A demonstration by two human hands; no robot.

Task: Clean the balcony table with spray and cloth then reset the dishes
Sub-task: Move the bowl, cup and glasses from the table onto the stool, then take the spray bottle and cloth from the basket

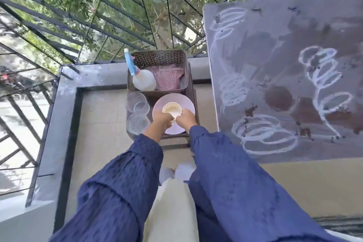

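1. Your left hand (163, 121) and right hand (186, 120) sit close together over the pale plate (188, 104); both pinch the near rim of the small cream cup (171, 109) that stands on it.
2. Plate and cup rest on a low stool beside the table (284, 76), with two clear glass bowls (137, 112) just to their left; the table is bare of dishes, chalk-scrawled and stained, not yet wiped.
3. Judge the cup light, stiff and breakable; a rim pinch may slip, so take the plate by opposite edges.
4. The spray bottle (143, 79) and checked cloth (169, 78) lie in the basket (176, 55) behind; the bottle looks light, best gripped at the neck; the cloth is soft, so bunch it.
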